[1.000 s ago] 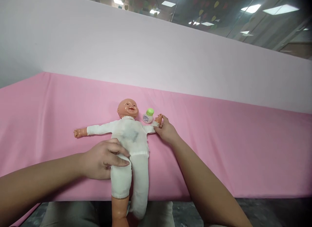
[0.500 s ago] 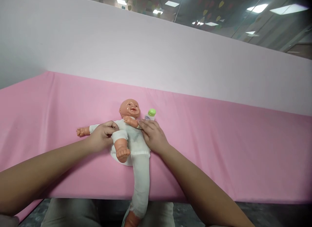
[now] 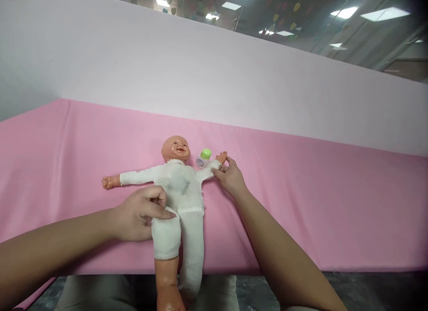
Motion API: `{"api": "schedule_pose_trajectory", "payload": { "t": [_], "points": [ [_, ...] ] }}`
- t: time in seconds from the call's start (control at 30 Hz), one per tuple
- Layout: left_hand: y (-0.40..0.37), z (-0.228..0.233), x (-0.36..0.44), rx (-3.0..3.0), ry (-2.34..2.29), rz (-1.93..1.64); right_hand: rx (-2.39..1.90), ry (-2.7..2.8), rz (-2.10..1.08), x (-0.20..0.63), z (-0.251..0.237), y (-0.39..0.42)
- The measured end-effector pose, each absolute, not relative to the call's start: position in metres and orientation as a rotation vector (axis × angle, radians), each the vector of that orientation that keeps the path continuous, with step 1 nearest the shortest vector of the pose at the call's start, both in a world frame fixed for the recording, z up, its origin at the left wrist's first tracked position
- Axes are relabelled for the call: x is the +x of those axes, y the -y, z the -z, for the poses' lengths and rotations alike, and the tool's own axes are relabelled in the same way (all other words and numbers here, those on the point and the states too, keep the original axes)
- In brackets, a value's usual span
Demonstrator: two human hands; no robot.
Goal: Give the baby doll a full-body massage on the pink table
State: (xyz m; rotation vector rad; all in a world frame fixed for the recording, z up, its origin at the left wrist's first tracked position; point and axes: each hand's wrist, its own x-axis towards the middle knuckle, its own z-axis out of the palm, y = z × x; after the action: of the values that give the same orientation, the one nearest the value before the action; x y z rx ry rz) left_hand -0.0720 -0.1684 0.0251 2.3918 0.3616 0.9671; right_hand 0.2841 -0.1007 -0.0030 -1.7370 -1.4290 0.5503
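Green-capped bottle (image 3: 203, 159), label unreadable, beside doll (image 3: 179, 186)

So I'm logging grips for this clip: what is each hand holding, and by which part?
Both hold the doll. The left hand grips its hip and upper leg; the right hand pinches its outstretched arm at the wrist.

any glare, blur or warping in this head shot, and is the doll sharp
Head view: the plastic baby doll in white clothes is sharp, with a small shine on its forehead; ceiling light panels blow out to white; the pink cloth-covered table is evenly lit, with soft shadows under the left hand and by the right hand; straight edges tilt and bow toward the corners, which darken.
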Motion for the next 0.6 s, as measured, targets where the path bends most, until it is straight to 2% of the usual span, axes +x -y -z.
{"api": "schedule_pose_trajectory", "payload": {
  "t": [0.1,0.2,0.37,0.47,0.6],
  "points": [
    [0.170,-0.024,-0.071,2.416,-0.329,-0.969,-1.837,1.439,-0.609,0.292,0.006,0.096],
    [0.164,-0.022,-0.073,2.400,-0.367,-0.977,-1.837,1.436,-0.537,0.292,0.006,0.097],
    [0.144,-0.017,-0.081,2.372,-0.614,-1.017,-1.562,1.422,-0.312,0.265,0.004,0.111],
    [0.131,-0.011,-0.083,2.276,-0.813,-0.927,-1.357,1.715,-0.102,0.240,0.007,0.120],
    [0.122,-0.007,-0.084,2.157,-0.834,-0.874,-1.120,2.093,0.093,0.221,0.010,0.124]
  ]
}}
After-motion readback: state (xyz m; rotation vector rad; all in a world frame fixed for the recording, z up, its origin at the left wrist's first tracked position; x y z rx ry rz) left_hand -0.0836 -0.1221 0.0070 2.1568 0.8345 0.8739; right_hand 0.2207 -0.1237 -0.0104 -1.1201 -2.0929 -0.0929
